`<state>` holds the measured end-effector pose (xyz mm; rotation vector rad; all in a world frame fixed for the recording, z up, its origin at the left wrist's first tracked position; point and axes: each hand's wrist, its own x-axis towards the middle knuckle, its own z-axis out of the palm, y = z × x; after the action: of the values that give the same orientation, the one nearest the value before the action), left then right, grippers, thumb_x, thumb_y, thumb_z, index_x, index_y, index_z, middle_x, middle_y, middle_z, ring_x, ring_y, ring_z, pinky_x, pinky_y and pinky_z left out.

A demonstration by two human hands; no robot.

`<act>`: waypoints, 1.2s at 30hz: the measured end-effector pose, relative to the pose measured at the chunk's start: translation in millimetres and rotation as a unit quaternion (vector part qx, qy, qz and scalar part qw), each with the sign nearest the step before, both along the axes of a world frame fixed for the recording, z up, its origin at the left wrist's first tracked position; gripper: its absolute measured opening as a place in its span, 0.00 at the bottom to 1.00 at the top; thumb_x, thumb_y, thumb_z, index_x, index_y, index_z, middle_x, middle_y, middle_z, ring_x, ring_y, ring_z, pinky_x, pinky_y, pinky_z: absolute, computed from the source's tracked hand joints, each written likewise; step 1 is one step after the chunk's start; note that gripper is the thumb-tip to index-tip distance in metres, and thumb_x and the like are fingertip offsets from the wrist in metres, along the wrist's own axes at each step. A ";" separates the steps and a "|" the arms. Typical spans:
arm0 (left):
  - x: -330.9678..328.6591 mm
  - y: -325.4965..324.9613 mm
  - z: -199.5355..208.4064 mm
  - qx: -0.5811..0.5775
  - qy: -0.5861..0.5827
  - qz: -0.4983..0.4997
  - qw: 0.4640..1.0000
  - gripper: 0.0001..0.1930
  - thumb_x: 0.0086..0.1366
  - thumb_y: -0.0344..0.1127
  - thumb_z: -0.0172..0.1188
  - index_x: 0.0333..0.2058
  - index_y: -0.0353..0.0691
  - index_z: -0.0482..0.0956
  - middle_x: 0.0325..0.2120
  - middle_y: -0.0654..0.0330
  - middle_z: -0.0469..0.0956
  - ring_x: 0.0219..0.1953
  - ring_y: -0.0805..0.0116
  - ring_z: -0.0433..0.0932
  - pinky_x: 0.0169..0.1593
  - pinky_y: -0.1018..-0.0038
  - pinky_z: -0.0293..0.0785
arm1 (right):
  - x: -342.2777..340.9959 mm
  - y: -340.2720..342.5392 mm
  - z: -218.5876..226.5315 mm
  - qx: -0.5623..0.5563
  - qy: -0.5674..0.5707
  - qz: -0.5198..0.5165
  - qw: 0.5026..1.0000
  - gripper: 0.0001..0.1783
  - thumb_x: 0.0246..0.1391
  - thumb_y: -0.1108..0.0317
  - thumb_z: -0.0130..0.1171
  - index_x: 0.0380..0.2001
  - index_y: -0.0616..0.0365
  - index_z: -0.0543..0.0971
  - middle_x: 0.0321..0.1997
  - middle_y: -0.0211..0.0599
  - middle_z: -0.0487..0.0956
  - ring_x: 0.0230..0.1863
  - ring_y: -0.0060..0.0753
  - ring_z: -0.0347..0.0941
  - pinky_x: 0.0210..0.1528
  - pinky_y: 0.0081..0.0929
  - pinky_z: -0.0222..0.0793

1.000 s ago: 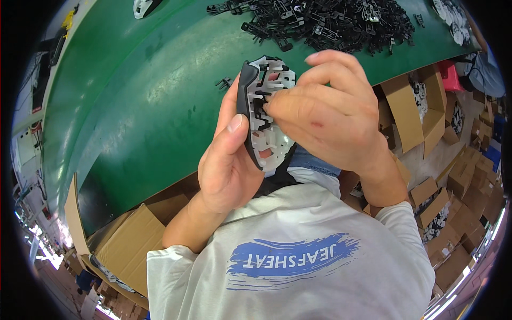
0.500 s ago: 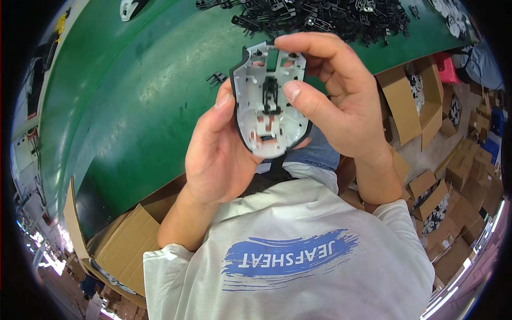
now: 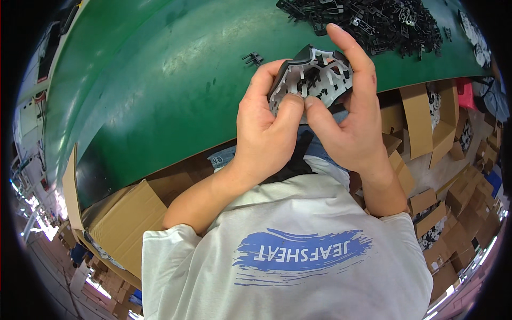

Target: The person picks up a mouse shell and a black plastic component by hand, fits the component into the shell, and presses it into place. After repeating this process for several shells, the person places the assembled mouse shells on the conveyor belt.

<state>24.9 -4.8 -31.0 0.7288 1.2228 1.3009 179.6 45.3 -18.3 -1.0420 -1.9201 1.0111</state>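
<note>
Counting: one mouse-shaped plastic shell; one left hand; one right hand; one loose black clip and one heap of black parts, too tangled for a count, both lying on the green tabletop. The shell is showing a white, ribbed interior, a black outer rim and a black insert. It is sitting between both hands, whose fingers are clamping its sides; thumbs are pressing at its near edge; the right forefinger is pointing beyond the rim.
</note>
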 end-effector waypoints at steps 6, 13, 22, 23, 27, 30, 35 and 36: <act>1.3 -6.5 -8.3 0.008 0.068 0.001 0.998 0.18 0.71 0.23 0.53 0.58 0.29 0.76 0.47 0.55 0.86 0.47 0.73 0.81 0.53 0.73 0.79 | -2.4 -7.7 -18.6 -0.033 0.014 -0.017 0.999 0.47 0.54 0.85 0.59 0.78 0.64 0.59 0.71 0.40 0.68 0.59 0.24 0.75 0.58 0.26 0.77; 3.5 -11.2 -6.5 -0.005 0.091 -0.005 0.996 0.18 0.71 0.24 0.54 0.58 0.27 0.76 0.42 0.56 0.87 0.42 0.75 0.82 0.47 0.75 0.80 | -6.4 -15.8 -18.5 -0.037 0.036 -0.035 0.998 0.46 0.55 0.85 0.59 0.78 0.64 0.59 0.72 0.39 0.66 0.59 0.24 0.75 0.59 0.25 0.76; 0.2 -20.7 -6.6 0.003 0.143 0.006 0.990 0.18 0.71 0.24 0.53 0.57 0.27 0.76 0.41 0.53 0.88 0.40 0.73 0.83 0.45 0.73 0.81 | 3.2 -15.2 4.7 -0.178 0.143 0.093 0.969 0.47 0.56 0.85 0.59 0.80 0.61 0.58 0.66 0.39 0.73 0.59 0.23 0.74 0.60 0.24 0.74; 0.1 -20.9 -6.7 0.005 0.132 0.012 0.991 0.18 0.72 0.25 0.52 0.57 0.27 0.76 0.40 0.54 0.88 0.40 0.73 0.83 0.46 0.73 0.81 | 0.1 -17.6 2.9 -0.183 0.130 0.076 0.971 0.48 0.56 0.85 0.59 0.80 0.60 0.57 0.65 0.39 0.73 0.60 0.23 0.74 0.60 0.24 0.74; -12.8 -21.7 -1.9 -0.013 0.119 -0.021 0.993 0.20 0.73 0.26 0.52 0.62 0.29 0.73 0.47 0.54 0.86 0.46 0.73 0.82 0.46 0.73 0.81 | -10.8 -12.0 -6.9 -0.187 0.079 0.013 0.979 0.49 0.56 0.85 0.59 0.80 0.60 0.56 0.64 0.39 0.74 0.61 0.24 0.74 0.62 0.25 0.73; -22.2 -18.7 25.5 -0.042 -0.003 -0.066 0.997 0.28 0.74 0.28 0.53 0.71 0.33 0.64 0.55 0.55 0.80 0.51 0.72 0.79 0.46 0.71 0.83 | -9.3 -4.6 -12.3 -0.285 0.202 0.056 0.935 0.51 0.55 0.78 0.63 0.81 0.60 0.55 0.61 0.45 0.80 0.52 0.29 0.82 0.53 0.29 0.80; -27.0 -15.9 53.7 -0.120 -0.128 -0.088 0.981 0.34 0.75 0.36 0.52 0.77 0.38 0.56 0.55 0.50 0.81 0.48 0.58 0.87 0.38 0.57 0.91 | -1.0 10.6 12.1 -0.393 0.224 0.122 0.883 0.53 0.56 0.85 0.58 0.83 0.59 0.50 0.75 0.47 0.69 0.72 0.34 0.69 0.72 0.34 0.67; -27.2 -14.3 55.6 -0.116 -0.159 -0.074 0.978 0.31 0.78 0.40 0.50 0.76 0.38 0.59 0.55 0.50 0.82 0.47 0.58 0.87 0.37 0.57 0.90 | 3.5 15.7 14.6 -0.419 0.265 0.140 0.857 0.53 0.57 0.83 0.59 0.83 0.60 0.50 0.77 0.49 0.68 0.74 0.37 0.69 0.73 0.36 0.66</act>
<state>-2.3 -19.1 24.6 0.4157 1.0180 1.0819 183.1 61.0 -3.7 -0.7731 -1.1669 2.1579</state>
